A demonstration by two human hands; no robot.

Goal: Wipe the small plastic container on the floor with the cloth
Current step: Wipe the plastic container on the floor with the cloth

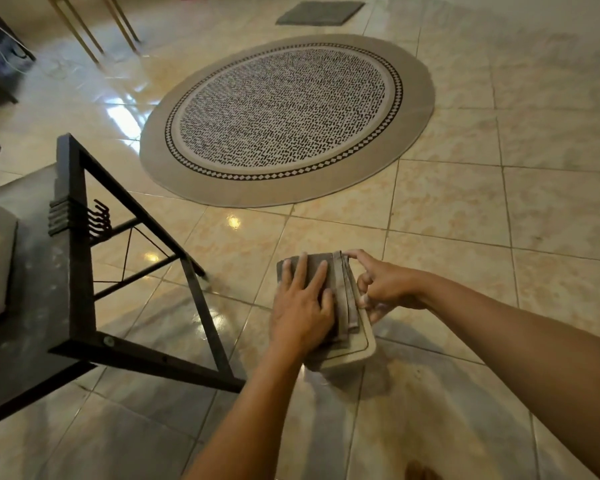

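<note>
A small beige plastic container [359,344] with a lid stands on the tiled floor in front of me. A folded grey-brown cloth [343,289] lies over most of its top. My left hand [302,306] presses flat on the cloth, fingers spread. My right hand [385,289] grips the container's right side, its index finger touching the cloth's far corner. Only the near right corner of the lid shows.
A black metal table frame [80,271] with a dark top stands to the left, one leg close to the container. A round patterned rug [284,116] lies further ahead. A grey mat [319,12] is at the far edge. Glossy floor tiles [499,220] spread to the right.
</note>
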